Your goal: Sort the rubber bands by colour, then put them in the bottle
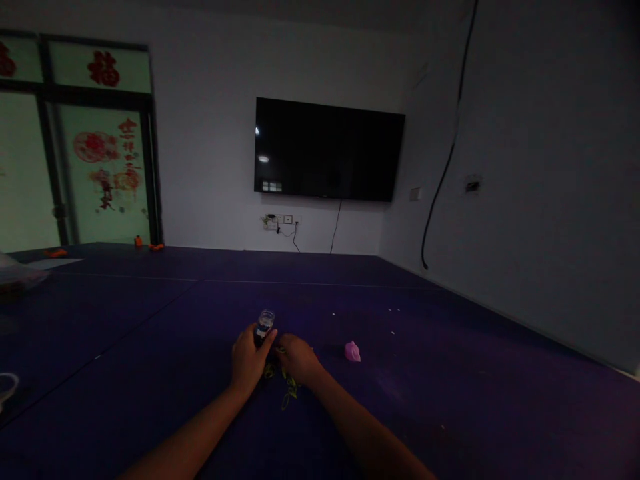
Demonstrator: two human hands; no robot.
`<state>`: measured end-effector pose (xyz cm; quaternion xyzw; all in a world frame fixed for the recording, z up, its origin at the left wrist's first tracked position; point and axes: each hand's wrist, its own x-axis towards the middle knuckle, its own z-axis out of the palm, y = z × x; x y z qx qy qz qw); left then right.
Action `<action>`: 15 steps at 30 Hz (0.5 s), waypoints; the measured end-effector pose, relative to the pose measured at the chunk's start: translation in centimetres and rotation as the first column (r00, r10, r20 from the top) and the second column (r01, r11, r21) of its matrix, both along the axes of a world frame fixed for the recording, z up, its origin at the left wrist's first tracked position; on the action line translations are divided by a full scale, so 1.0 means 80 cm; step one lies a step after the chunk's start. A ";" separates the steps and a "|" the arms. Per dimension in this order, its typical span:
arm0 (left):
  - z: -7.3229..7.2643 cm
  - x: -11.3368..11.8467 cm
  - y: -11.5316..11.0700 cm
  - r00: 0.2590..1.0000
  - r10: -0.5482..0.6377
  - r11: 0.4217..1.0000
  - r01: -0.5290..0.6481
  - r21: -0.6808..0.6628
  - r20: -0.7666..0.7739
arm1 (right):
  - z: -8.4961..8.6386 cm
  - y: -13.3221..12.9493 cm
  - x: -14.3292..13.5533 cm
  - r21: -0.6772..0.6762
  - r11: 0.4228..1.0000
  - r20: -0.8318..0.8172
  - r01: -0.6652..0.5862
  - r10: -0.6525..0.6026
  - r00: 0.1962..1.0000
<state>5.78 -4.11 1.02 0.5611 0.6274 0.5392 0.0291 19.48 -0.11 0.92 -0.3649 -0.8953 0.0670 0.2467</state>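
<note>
In the head view, my left hand (247,360) is wrapped round a small clear bottle (266,320) with a dark blue label, its open-looking top tilted up. Close on its right is my right hand (299,360), fingers curled together and pointing down. A bit of yellow-green band shows at those fingertips; the rest of the grip is hidden. Several yellow-green rubber bands (291,387) lie on the dark blue-purple table (190,333) below and between both hands. A small pink object (353,352), perhaps a cap or toy, sits to the right of my right hand.
Small white scraps (393,333) are scattered at the right. On the far left are a blurred plastic bag (17,273), orange items (139,241) and a white ring-shaped object (9,383). A black cable (440,180) hangs down the right wall to the table edge.
</note>
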 end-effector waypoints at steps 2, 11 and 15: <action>-0.001 0.000 0.001 0.999 0.013 1.000 -0.012 0.020 -0.040 | 0.002 0.001 -0.004 -0.021 0.997 0.008 0.072 -0.072 0.997; 0.001 0.000 -0.003 0.958 0.040 0.999 -0.037 0.018 -0.284 | -0.003 0.011 -0.005 -0.052 0.980 -0.417 0.191 -0.195 0.888; 0.006 0.002 -0.007 0.938 0.000 1.000 -0.006 -0.018 -0.348 | -0.008 0.016 -0.007 -0.096 0.980 -0.697 0.175 -0.192 0.691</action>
